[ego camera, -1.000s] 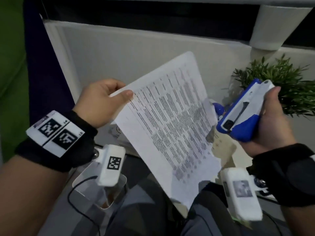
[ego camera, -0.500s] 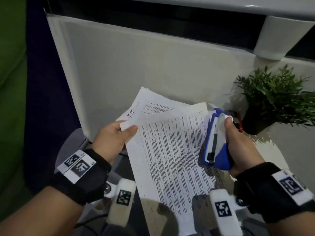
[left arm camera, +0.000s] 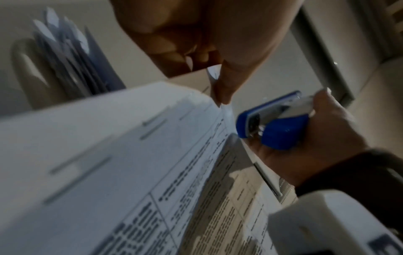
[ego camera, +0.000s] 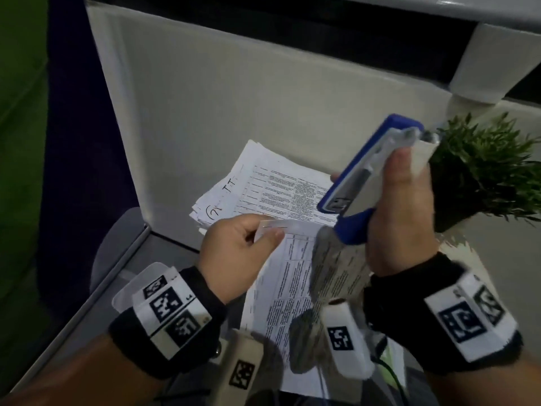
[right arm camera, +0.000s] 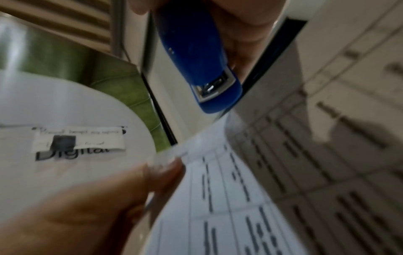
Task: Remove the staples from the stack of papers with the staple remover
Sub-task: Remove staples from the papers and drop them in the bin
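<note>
near the table's front edge, our left hand [ego camera: 234, 253] pinched the printed sheet's [ego camera: 292, 297] top corner; our right hand [ego camera: 401, 227] gripped the blue staple remover [ego camera: 366, 177] just above it.

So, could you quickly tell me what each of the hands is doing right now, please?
Left hand: pinching the top corner of the printed sheet.
Right hand: gripping the blue staple remover, raised off the papers.
</note>
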Demonstrator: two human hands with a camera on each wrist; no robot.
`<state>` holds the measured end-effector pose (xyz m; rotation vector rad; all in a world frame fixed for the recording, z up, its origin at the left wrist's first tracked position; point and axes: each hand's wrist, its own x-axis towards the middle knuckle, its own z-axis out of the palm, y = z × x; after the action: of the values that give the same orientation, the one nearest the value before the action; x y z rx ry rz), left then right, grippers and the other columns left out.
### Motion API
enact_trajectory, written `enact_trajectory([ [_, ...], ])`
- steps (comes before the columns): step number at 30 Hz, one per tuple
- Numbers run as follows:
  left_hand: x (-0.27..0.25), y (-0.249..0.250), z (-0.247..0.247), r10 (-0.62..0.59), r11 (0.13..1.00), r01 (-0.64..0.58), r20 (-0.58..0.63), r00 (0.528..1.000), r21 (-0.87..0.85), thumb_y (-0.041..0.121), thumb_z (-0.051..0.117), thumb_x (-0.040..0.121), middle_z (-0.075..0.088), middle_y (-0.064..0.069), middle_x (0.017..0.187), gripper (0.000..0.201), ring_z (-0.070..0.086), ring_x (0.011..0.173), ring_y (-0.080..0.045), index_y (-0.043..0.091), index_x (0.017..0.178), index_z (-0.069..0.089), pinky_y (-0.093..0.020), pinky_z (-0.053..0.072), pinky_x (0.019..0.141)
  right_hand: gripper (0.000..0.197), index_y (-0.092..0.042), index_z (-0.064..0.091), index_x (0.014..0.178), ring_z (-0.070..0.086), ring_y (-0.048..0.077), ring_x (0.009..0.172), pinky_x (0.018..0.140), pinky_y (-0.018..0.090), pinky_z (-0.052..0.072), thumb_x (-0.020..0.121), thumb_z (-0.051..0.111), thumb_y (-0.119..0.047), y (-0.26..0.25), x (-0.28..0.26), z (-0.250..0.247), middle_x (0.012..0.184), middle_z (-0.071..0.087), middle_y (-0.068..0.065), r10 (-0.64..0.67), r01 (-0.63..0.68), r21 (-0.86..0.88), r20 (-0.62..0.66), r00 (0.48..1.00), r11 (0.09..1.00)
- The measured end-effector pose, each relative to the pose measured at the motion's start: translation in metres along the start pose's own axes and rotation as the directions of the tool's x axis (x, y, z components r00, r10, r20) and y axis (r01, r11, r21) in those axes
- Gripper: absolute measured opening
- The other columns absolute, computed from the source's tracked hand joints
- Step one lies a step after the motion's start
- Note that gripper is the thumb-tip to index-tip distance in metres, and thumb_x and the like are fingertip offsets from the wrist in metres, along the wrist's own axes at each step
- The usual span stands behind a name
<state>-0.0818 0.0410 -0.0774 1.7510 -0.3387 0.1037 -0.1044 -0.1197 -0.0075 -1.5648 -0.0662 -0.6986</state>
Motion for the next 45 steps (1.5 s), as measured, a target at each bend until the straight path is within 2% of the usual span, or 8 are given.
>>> enact_trajectory([
  [4,-0.006,0.007,0.002,0.062,0.997,-0.062,0.008,0.998,0.051,0.055,0.058,0.072,0.068,-0.021,0.079,0.050,0.065,0.072,-0.034,0.008,0.084,0.070,-0.049,0.054,0.065,0.036,-0.032,0.050,0.090,0.055,-0.016,0.072,0.067,0.002,0.040,0.089,0.041,-0.067,0.002,-0.010,0.014,0.073,0.059,-0.037,-0.051,0.058,-0.081,0.078,0.996,0.995],
  [8,-0.012,0.015,0.006,0.063,0.998,-0.063,0.005,0.998,-0.010,0.035,0.063,0.075,0.070,-0.002,0.073,0.015,0.066,0.067,-0.022,0.024,0.084,0.069,-0.042,0.055,0.063,0.034,-0.031,0.054,0.092,0.061,-0.003,0.078,0.075,0.023,0.047,0.081,0.042,-0.061,0.010,-0.013,0.020,0.079,0.065,-0.026,-0.086,0.095,-0.097,0.091,0.992,0.991],
  [16,-0.018,0.016,0.011,0.023,0.988,-0.011,0.077,0.997,-0.155,0.022,0.071,0.076,0.070,0.001,0.078,0.016,0.066,0.065,-0.014,0.029,0.083,0.059,-0.040,0.055,0.060,0.031,-0.026,0.051,0.081,0.059,-0.001,0.063,0.060,0.018,0.046,0.090,0.040,-0.054,0.017,-0.011,0.020,0.065,0.061,-0.020,-0.064,0.065,-0.074,0.027,0.998,0.995],
  [21,-0.018,0.018,0.007,0.089,0.996,-0.086,0.164,0.982,-0.028,0.043,0.079,0.055,0.068,0.012,0.093,0.042,0.065,0.084,-0.003,0.039,0.093,0.063,-0.029,0.056,0.076,0.034,-0.020,0.054,0.084,0.062,-0.001,0.066,0.061,0.017,0.047,0.091,0.040,-0.051,0.018,-0.014,0.023,0.068,0.064,-0.018,-0.079,0.081,-0.058,0.033,0.996,0.995],
  [27,-0.015,0.015,0.006,0.213,0.972,-0.217,0.055,0.976,0.090,0.046,0.078,0.057,0.063,0.020,0.070,0.024,0.057,0.067,0.006,0.040,0.076,0.064,-0.008,0.042,0.059,0.039,-0.024,0.055,0.083,0.065,0.023,0.077,0.070,0.038,0.052,0.082,0.039,-0.059,0.017,-0.017,0.037,0.075,0.063,-0.006,-0.073,0.076,-0.095,0.043,0.996,0.993],
  [34,-0.013,0.013,0.005,0.208,0.973,-0.210,0.027,0.978,0.097,0.055,0.071,0.059,0.064,0.009,0.071,0.040,0.058,0.063,-0.005,0.029,0.089,0.064,-0.027,0.050,0.058,0.038,-0.021,0.057,0.084,0.063,0.002,0.068,0.064,0.020,0.048,0.084,0.039,-0.054,0.016,-0.015,0.039,0.069,0.064,-0.015,-0.097,0.101,-0.044,0.076,0.992,0.994],
  [38,-0.007,0.008,0.005,0.039,0.998,-0.034,0.103,0.994,-0.048,0.025,0.082,0.062,0.071,0.006,0.087,0.035,0.067,0.079,-0.012,0.036,0.092,0.066,-0.041,0.056,0.076,0.046,-0.026,0.058,0.090,0.068,0.024,0.085,0.076,0.041,0.055,0.080,0.047,-0.070,0.022,-0.012,0.035,0.083,0.068,0.000,-0.019,0.024,-0.052,0.097,0.995,0.998],
  [45,0.005,-0.016,-0.004,-0.037,0.994,0.033,-0.035,0.999,-0.108,0.007,0.077,0.072,0.069,0.011,0.079,0.033,0.065,0.075,-0.013,0.034,0.079,0.059,-0.044,0.056,0.074,0.059,-0.035,0.066,0.091,0.064,0.007,0.076,0.074,0.030,0.054,0.063,0.051,-0.085,0.007,0.004,0.008,0.078,0.064,-0.014,0.069,-0.057,0.152,-0.078,0.995,0.987],
])
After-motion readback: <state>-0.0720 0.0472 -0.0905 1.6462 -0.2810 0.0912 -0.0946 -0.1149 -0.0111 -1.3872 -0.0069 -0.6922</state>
